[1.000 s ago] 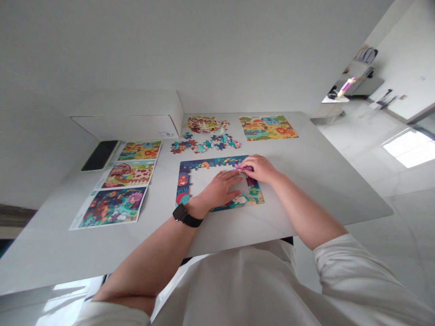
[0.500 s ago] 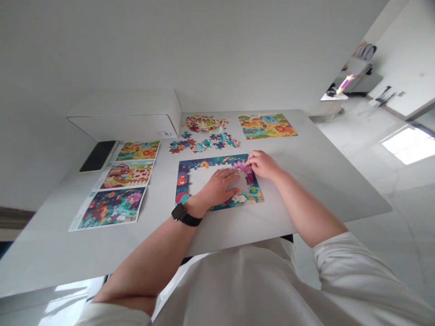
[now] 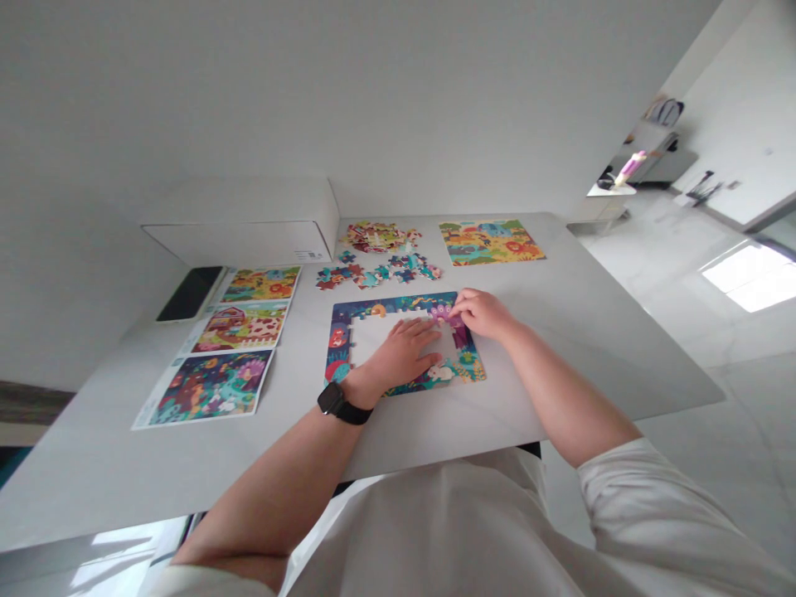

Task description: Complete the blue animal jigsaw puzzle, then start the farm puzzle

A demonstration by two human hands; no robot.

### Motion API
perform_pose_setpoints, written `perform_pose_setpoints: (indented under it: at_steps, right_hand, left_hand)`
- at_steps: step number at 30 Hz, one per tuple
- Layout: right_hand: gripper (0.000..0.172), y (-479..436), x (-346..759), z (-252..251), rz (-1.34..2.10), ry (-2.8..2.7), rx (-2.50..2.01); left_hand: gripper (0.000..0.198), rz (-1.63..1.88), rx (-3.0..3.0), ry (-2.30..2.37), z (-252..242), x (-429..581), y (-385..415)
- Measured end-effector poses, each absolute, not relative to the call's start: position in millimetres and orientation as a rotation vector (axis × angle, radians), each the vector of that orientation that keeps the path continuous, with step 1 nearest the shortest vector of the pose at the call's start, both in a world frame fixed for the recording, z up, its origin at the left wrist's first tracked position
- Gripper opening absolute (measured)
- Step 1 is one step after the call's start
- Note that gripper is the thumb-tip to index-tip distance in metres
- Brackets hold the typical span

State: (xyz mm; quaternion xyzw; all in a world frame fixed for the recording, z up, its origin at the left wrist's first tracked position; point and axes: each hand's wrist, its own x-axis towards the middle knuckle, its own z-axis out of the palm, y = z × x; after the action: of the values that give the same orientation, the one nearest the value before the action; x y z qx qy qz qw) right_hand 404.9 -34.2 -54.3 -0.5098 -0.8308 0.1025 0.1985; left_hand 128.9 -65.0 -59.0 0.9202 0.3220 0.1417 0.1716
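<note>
A partly built jigsaw puzzle [image 3: 398, 305] lies on the table, with a colourful jungle border around a white backing [image 3: 371, 338]. My left hand [image 3: 403, 355] rests flat on that white area, its fingers spread and holding nothing. My right hand [image 3: 483, 315] sits at the upper right of the puzzle, its fingertips pinching a purple jigsaw piece [image 3: 443, 313] against the border. Loose pieces [image 3: 379, 277] lie just beyond the puzzle, and a heap of pieces [image 3: 378, 237] sits further back.
A printed jungle picture [image 3: 489, 242] lies at the far right of the white table [image 3: 590, 332]. Several picture sheets [image 3: 241, 326] line the left side. Behind them stand a white box [image 3: 242, 232] and a black phone [image 3: 190, 293]. The table's edge borders a tiled floor.
My right hand has shifted slightly down and right, with its fingertips now at the purple piece's right side. The whole view has moved a little as my head moved. My left hand stays on the white backing.
</note>
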Motion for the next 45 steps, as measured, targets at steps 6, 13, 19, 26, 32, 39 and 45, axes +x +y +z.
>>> perform_pose_setpoints:
  at_steps: [6, 13, 19, 26, 32, 39, 45]
  right_hand:
    - [0.04, -32.7, 407.0, -57.3, 0.329, -2.281, -1.386]
    - [0.029, -31.9, 403.8, -61.5, 0.332, -2.148, -1.405]
    - [0.026, -30.5, 403.6, -65.0, 0.311, -2.077, -1.455]
    - [0.025, -16.5, 406.1, -67.8, 0.248, -1.968, -1.54]
    - [0.031, 20.0, 398.6, -58.5, 0.273, -1.97, -1.805]
    - [0.035, 61.6, 371.2, -63.3, 0.058, -1.988, -1.904]
    - [0.032, 69.7, 359.1, -66.7, 0.028, -1.951, -1.953]
  left_hand:
    - [0.035, 0.705, 2.501, 1.058, -21.8, 96.3, -52.5]
    - [0.048, 0.628, 2.23, 1.682, 21.9, 33.0, -36.4]
    - [0.07, 0.427, 2.087, 2.088, 28.9, 23.5, -32.7]
    - [0.045, 0.316, 2.14, 2.111, 22.2, 24.6, -33.7]
    - [0.044, 0.357, 2.104, 2.112, 21.4, 30.5, -36.8]
    - [0.051, 0.354, 2.114, 2.069, 19.7, 35.3, -36.3]
    - [0.053, 0.351, 2.149, 2.041, 18.2, 36.1, -35.6]
